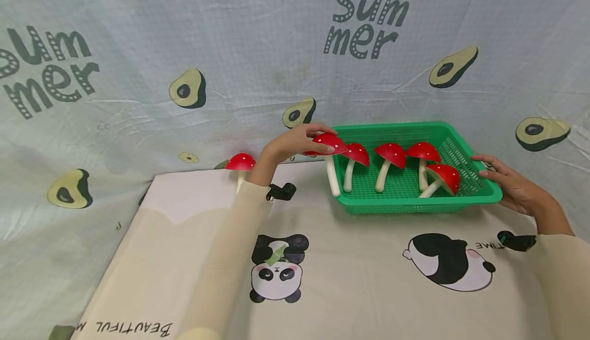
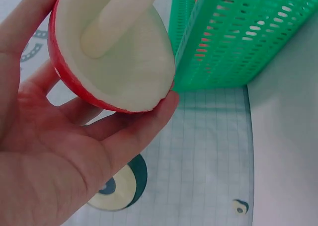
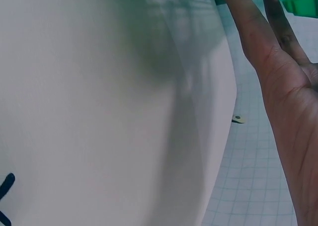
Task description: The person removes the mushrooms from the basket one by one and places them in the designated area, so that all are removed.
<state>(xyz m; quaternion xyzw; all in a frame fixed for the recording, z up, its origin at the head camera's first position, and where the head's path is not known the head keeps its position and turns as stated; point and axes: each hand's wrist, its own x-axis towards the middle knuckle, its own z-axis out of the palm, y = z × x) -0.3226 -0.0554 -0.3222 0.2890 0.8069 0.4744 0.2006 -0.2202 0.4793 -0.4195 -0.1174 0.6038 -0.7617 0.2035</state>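
My left hand (image 1: pixel 297 143) grips a toy mushroom (image 1: pixel 328 143) by its white-spotted red cap, at the left end of a green plastic basket (image 1: pixel 415 209). Its pale stem hangs down beside the basket's left wall. In the left wrist view, fingers curl round the cap (image 2: pixel 67 77), whose hollow white underside faces the camera. Several more red-capped mushrooms (image 1: pixel 391 155) lean or lie inside the basket. At the basket's right end, my right hand (image 1: pixel 516 184) holds the rim, thumb and fingertips on it. The right wrist view shows only a strip of the basket (image 3: pixel 303 2) above the fingers.
Another red-capped mushroom (image 1: pixel 240 162) stands at the table's back left, its stem partly hidden by my left forearm. The table cover (image 1: pixel 350 278) has panda prints. A hanging sheet (image 1: pixel 249 48) with avocado prints rises directly behind the basket.
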